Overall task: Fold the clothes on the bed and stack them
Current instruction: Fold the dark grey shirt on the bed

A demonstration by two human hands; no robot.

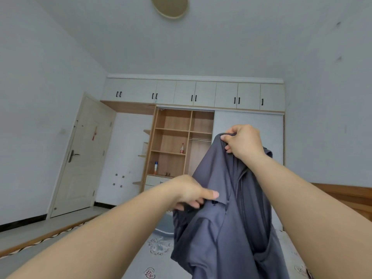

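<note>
White-walled bedroom; camera tilted up so the ceiling fills the upper frame. Grey bedspread with embroidered floral motifs (pixel 159 246) lies along the bottom edge, under the arms.

Right hand (pixel 242 140): raised, fingers curled tight round a bunched upper edge of the dark grey, thin-fabric garment (pixel 221 228); knuckles face the camera. Left hand (pixel 190 193): lower and nearer the body, thumb laid flat on the outer face of the cloth and fingers tucked behind a fold, pinching it. Both forearms are bare.

The garment hangs between the two hands, held up in the air above the bedspread, its lower part falling out of frame at the bottom. A drawstring-like cord runs down its middle; which end of the garment is uppermost cannot be told.

Beyond the hands: wooden wardrobe with open shelves (pixel 173 143), with a row of white upper cabinets with black handles (pixel 193 95) above. A small red-and-white bottle (pixel 182 148) stands on one shelf, a blue-and-white spray can (pixel 156 168) on a lower one. A cream panelled door (pixel 80 156) stands at left. A round ceiling lamp (pixel 169 6) is at top centre.
</note>
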